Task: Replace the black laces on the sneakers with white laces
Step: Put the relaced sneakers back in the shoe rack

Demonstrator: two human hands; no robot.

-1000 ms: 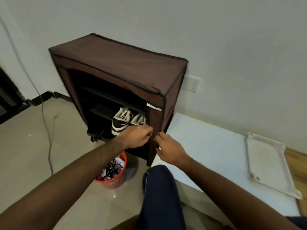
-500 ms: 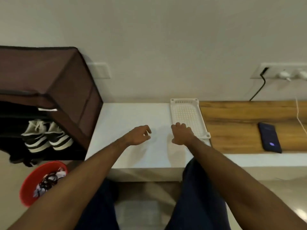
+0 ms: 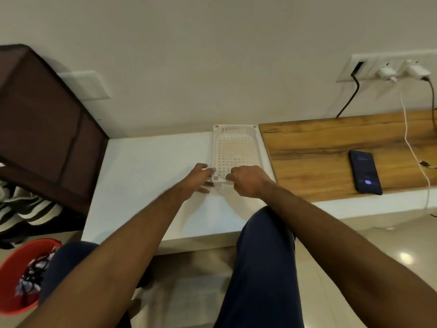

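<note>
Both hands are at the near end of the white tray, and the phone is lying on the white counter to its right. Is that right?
Not quite. The head view shows the phone lying on the wooden surface, not the white counter. The rest holds: the left hand and right hand are both at the near end of the white tray, and the phone is to its right.

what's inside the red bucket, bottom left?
The red bucket holds a tangle of black laces over some pale cloth or paper. The person's knee covers its right side; deeper contents are hidden.
</note>
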